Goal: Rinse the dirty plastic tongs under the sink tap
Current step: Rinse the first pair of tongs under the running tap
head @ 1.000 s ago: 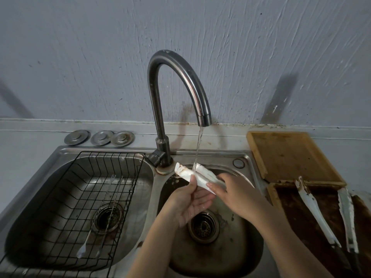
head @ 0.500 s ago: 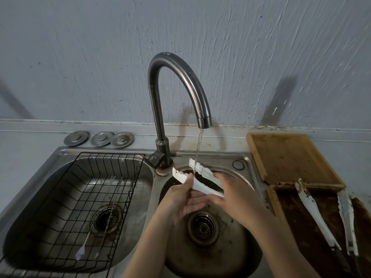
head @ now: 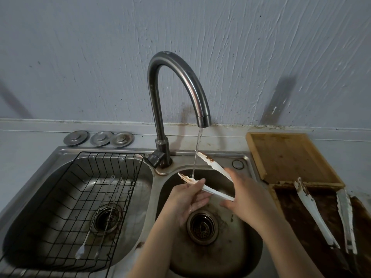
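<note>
The double sink (head: pixel 247 157) fills most of the view, its right basin under the tap (head: pixel 176 77), from which a thin stream of water (head: pixel 195 155) falls. A black wire rack (head: pixel 60 197) sits in the left basin with a few pieces of cutlery lying in it. On the surface to the right lie 2 wooden boards (head: pixel 287 155), the nearer one dark and stained, carrying 2 more dirty tongs (head: pixel 313 211).

The plastic tongs (head: pixel 212 190) being rinsed are held over the right basin, sprung open in a V with the hinge end toward the right hand (head: pixel 247 195). That hand's grip is around the hinge end, though how its fingers close cannot be told from this angle. The left hand (head: pixel 186 197) supports the lower arm from beneath, thumb on top, a light pinch near its tip. The stream lands on that lower tip; the upper arm stands just beside the water, its scalloped edge carrying brown residue.

To rinse well, I judge the tongs should be kept open so water reaches both inner faces. Tilting the tips down lets grime run into the drain rather than toward the hands. The upper arm needs its turn under the flow, with the left thumb rubbing along the toothed edge where residue clings.
</note>
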`<state>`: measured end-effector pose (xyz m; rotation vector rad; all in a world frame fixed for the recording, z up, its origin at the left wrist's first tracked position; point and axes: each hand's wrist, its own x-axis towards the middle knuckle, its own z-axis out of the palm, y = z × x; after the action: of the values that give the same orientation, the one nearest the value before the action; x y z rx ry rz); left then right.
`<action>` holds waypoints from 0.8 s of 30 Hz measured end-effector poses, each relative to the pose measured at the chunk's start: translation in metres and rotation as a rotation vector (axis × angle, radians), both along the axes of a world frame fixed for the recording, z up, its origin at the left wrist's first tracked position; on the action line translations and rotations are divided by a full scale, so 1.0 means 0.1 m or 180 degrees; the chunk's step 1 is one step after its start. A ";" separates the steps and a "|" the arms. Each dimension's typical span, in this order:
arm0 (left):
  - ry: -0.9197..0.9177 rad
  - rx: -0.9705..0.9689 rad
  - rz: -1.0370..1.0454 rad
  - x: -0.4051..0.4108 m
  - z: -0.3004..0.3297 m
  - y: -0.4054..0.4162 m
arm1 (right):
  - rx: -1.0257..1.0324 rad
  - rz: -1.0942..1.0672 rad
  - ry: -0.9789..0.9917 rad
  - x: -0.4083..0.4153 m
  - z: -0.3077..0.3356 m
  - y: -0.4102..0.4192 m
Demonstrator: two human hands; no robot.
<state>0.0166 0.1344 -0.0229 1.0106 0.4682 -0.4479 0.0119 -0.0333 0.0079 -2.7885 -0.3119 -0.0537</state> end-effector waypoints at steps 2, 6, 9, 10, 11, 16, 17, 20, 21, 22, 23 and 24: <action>-0.0029 -0.0055 0.0051 -0.02 -0.01 -0.03 | 0.0028 -0.0080 0.0051 -0.02 -0.01 0.01; -0.0038 -0.0056 0.0295 -0.01 0.00 -0.03 | 0.0330 -0.0209 0.0158 -0.07 -0.06 0.05; 0.0121 -0.0031 0.0467 0.00 -0.01 0.00 | 0.0449 -0.0331 0.0265 -0.13 -0.12 0.10; 0.0150 -0.0013 0.0480 0.00 -0.01 0.01 | 0.0449 -0.0362 0.0298 -0.15 -0.14 0.11; 0.0161 -0.0018 0.0491 0.00 -0.02 0.02 | 0.0437 -0.0382 0.0325 -0.16 -0.15 0.12; -0.0034 -0.0191 0.0535 -0.01 -0.05 0.07 | 0.0457 -0.0398 0.0385 -0.15 -0.15 0.11; -0.0084 -0.0223 0.0500 -0.02 -0.04 0.07 | 0.0454 -0.0386 0.0382 -0.14 -0.13 0.10; -0.0102 -0.0253 0.0441 -0.03 -0.04 0.05 | 0.0380 -0.0329 0.0463 -0.12 -0.08 0.01; -0.0060 -0.0275 0.0465 -0.04 -0.04 0.05 | 0.0327 -0.0321 0.0515 -0.12 -0.06 -0.03; -0.0009 -0.0312 0.0493 -0.04 -0.03 0.04 | 0.0262 -0.0325 0.0551 -0.11 -0.04 -0.08; 0.0040 -0.0350 0.0502 -0.04 -0.03 0.03 | 0.0193 -0.0337 0.0582 -0.11 -0.02 -0.12; 0.0073 -0.0376 0.0478 -0.04 -0.03 0.03 | 0.0131 -0.0345 0.0590 -0.10 0.00 -0.16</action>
<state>0.0123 0.1370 -0.0263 0.8507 0.5282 -0.3486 0.0015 -0.0495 0.0075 -2.7414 -0.1126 0.1698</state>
